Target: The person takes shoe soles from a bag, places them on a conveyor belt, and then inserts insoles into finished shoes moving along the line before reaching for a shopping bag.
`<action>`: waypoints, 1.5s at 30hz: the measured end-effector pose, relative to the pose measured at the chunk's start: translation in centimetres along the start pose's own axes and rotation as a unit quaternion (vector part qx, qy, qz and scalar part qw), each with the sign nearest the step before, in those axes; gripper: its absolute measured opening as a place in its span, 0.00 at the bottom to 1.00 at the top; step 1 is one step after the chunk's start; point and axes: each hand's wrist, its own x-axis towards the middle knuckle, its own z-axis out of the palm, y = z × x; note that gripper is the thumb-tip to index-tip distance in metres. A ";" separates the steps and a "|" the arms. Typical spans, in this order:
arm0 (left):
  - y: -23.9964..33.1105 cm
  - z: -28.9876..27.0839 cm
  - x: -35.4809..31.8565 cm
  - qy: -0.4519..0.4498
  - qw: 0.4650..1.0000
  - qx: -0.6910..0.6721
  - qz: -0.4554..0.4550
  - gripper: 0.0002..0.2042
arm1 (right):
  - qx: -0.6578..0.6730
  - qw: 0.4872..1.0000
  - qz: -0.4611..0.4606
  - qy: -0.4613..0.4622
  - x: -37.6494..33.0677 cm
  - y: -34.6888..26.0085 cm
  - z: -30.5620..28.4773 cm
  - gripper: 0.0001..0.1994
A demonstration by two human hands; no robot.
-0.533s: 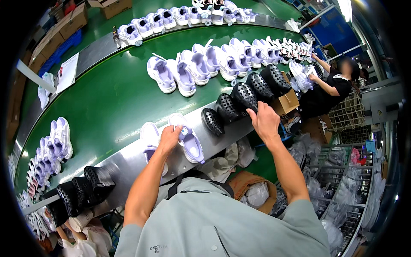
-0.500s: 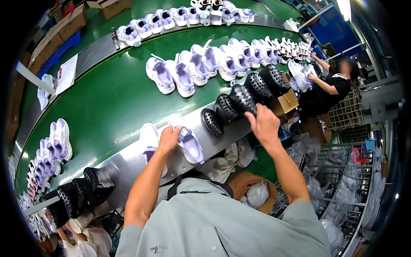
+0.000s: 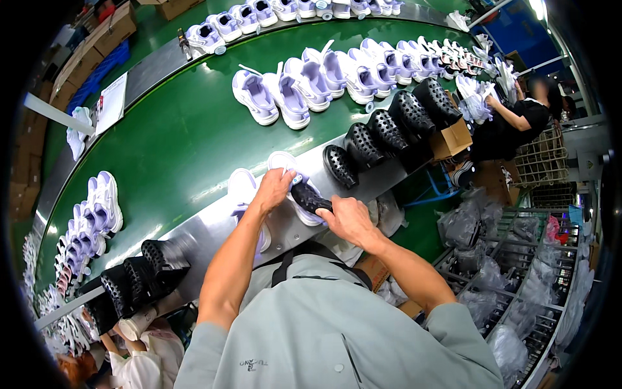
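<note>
On the metal ledge before me lies a white and lilac sneaker [image 3: 281, 159], its toe pointing away. My left hand [image 3: 275, 187] grips it at the tongue, fingers closed. With my right hand [image 3: 350, 220] I hold the narrow end of a black perforated shoe tree [image 3: 310, 198], whose front part sits in the sneaker's opening; how deep it goes is hidden. A second white and lilac sneaker [image 3: 242, 184] lies just left, partly covered by my left forearm. To the right along the ledge stands a row of several similar black shoe trees [image 3: 364, 146].
Rows of sneakers [image 3: 291, 84] stand on the green belt [image 3: 188, 149] beyond. More black shoe trees [image 3: 137, 279] are at the left. An open cardboard box [image 3: 451, 139] and a co-worker [image 3: 528, 120] are at the right, above a metal rack [image 3: 518, 279] with plastic bags.
My right hand has come from the row of shoe trees to the sneaker, bringing one black shoe tree into its opening. My left hand keeps its hold. The whole view has shifted slightly.
</note>
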 end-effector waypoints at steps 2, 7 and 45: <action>0.1 0.0 -0.2 0.001 1.000 0.010 -0.001 0.23 | -0.035 0.999 -0.011 0.019 -0.4 -0.7 -0.2 0.23; 0.9 1.6 -0.6 0.012 0.999 0.011 0.042 0.22 | 0.024 0.998 0.016 -0.053 1.1 0.9 -1.2 0.23; -3.3 3.7 -15.2 0.307 0.935 0.133 -0.112 0.30 | -0.035 0.992 -0.121 0.019 7.1 3.1 5.7 0.19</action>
